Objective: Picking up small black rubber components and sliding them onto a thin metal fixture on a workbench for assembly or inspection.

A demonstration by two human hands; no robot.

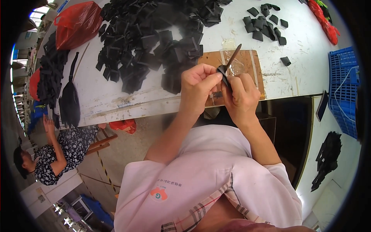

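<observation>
Folded black fabric piece [222, 70], pinched by left hand [198, 85] and right hand [243, 94] near white table's front edge [143, 103], should stay taut.

Scuffed white table [278, 79], brown wooden seat [102, 144] near its front left corner, grey floor [133, 149] by its front edge, bright white lights [37, 15] beyond its left edge

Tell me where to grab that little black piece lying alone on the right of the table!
Probably pinch the lone black piece by its opposite sides, coming down from the side near you. It looks small and folded, lying low on the table, and the cluster of black pieces sits farther off beyond it.
</observation>
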